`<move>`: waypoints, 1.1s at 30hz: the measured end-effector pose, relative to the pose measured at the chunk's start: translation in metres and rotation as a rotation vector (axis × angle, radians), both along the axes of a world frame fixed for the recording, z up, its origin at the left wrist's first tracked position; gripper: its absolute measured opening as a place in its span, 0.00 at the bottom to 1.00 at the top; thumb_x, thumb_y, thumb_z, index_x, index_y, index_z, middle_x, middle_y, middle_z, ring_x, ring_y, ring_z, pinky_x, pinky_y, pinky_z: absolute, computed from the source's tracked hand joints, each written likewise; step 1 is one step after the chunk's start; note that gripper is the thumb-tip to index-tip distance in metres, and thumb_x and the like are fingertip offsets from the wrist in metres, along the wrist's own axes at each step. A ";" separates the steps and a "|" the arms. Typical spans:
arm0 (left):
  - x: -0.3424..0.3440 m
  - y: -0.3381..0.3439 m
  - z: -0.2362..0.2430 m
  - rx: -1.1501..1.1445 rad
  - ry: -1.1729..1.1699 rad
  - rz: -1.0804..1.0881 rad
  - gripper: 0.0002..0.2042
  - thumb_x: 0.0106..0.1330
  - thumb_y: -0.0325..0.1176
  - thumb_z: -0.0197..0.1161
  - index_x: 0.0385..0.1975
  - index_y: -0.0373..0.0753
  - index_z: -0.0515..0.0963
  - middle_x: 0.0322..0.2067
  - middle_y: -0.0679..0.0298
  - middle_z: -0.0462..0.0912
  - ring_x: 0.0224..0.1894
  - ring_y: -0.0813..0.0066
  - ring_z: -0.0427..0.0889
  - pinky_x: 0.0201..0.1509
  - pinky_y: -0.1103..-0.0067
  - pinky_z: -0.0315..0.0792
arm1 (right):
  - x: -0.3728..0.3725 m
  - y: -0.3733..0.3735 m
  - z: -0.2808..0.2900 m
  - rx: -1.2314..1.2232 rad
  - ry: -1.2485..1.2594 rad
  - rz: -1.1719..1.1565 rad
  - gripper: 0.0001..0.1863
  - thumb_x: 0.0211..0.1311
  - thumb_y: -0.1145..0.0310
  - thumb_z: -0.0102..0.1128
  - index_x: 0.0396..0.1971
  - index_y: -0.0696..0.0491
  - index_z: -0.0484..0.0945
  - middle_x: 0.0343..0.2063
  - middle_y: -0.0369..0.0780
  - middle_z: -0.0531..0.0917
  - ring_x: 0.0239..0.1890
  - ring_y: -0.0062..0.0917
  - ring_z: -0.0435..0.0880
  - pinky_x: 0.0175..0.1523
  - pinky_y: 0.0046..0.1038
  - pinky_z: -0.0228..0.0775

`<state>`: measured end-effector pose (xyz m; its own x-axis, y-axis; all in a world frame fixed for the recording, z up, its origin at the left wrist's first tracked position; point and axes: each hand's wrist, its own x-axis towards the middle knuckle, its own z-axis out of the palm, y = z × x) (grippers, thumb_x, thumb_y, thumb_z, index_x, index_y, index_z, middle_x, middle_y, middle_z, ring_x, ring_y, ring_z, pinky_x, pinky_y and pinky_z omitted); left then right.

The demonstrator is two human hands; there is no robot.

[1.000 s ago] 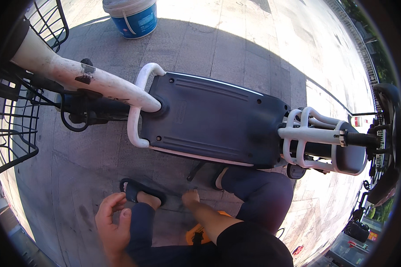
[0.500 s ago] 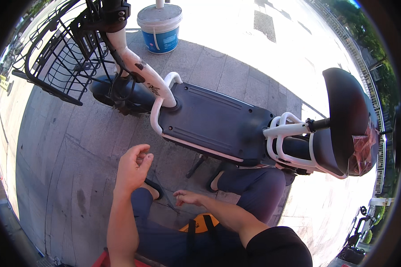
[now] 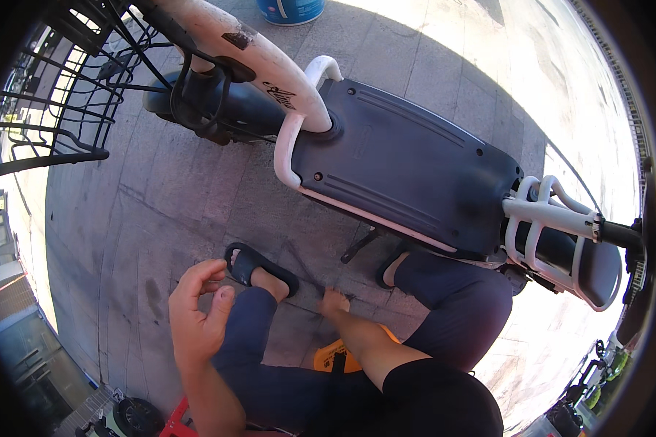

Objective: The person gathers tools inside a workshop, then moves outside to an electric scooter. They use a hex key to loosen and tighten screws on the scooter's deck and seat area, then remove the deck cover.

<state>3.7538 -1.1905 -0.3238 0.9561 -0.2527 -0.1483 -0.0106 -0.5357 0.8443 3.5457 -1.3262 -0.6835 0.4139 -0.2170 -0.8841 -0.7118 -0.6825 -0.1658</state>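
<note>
My left hand [image 3: 200, 309] hovers in the air at the lower left, its fingers loosely bent and the thumb apart, with nothing in it. Low between my feet, my right hand [image 3: 334, 300] reaches down near the paving, its fingers drawn together. A small dark thing shows beside those fingers, too small to name. Beyond both hands stands an electric scooter with a dark footboard [image 3: 408, 164] and a white frame tube [image 3: 262, 62]. Bolts sit at the footboard's corners. Its kickstand [image 3: 358, 246] points down near my right foot.
A black wire basket [image 3: 58, 109] hangs at the scooter's front, left. The blue bucket [image 3: 291, 11] stands at the far edge. A yellow-orange bag [image 3: 350, 353] lies under my right forearm. My dark slipper [image 3: 262, 269] rests on the paving. A wheel [image 3: 138, 416] shows at lower left.
My right hand has gone down toward the ground and its fingers have drawn in. The left hand stays raised, lower in the picture. My view has moved closer, and the seat has mostly left it.
</note>
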 end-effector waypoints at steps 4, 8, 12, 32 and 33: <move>0.007 -0.007 0.007 -0.007 0.009 -0.015 0.16 0.61 0.32 0.66 0.47 0.32 0.78 0.44 0.54 0.81 0.42 0.67 0.81 0.46 0.77 0.74 | 0.018 0.004 -0.033 -0.008 0.076 0.055 0.24 0.59 0.58 0.58 0.52 0.57 0.72 0.50 0.48 0.80 0.54 0.41 0.79 0.59 0.39 0.70; 0.006 -0.019 0.010 0.017 0.003 -0.079 0.17 0.61 0.33 0.64 0.47 0.32 0.78 0.45 0.54 0.81 0.44 0.67 0.80 0.47 0.76 0.74 | 0.015 0.009 -0.043 -0.036 -0.054 0.158 0.23 0.61 0.59 0.55 0.52 0.56 0.72 0.46 0.47 0.82 0.49 0.41 0.82 0.57 0.40 0.71; -0.001 -0.024 0.007 0.019 -0.011 -0.138 0.16 0.59 0.32 0.66 0.45 0.33 0.78 0.42 0.54 0.82 0.41 0.65 0.82 0.44 0.76 0.75 | -0.009 -0.001 -0.009 0.124 -0.140 0.110 0.23 0.62 0.60 0.53 0.54 0.56 0.69 0.42 0.49 0.83 0.45 0.44 0.83 0.53 0.42 0.71; 0.006 -0.041 0.010 -0.184 -0.113 -0.100 0.13 0.63 0.31 0.64 0.45 0.32 0.78 0.37 0.60 0.84 0.37 0.74 0.83 0.42 0.78 0.76 | 0.029 -0.147 0.390 1.143 -0.458 -0.438 0.15 0.70 0.68 0.37 0.50 0.55 0.69 0.38 0.39 0.81 0.32 0.19 0.78 0.40 0.24 0.72; 0.009 -0.040 0.010 -0.199 -0.123 -0.096 0.13 0.63 0.31 0.64 0.45 0.32 0.78 0.37 0.60 0.84 0.37 0.75 0.83 0.42 0.79 0.76 | 0.026 -0.160 0.415 1.268 -0.488 -0.453 0.16 0.69 0.71 0.34 0.52 0.55 0.68 0.41 0.41 0.81 0.35 0.21 0.79 0.44 0.25 0.72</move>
<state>3.7632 -1.2307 -0.3137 0.9343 -0.3554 0.0296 -0.1626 -0.3507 0.9223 3.5717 -1.4859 -0.2681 0.8370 0.4044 -0.3687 -0.5196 0.3757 -0.7674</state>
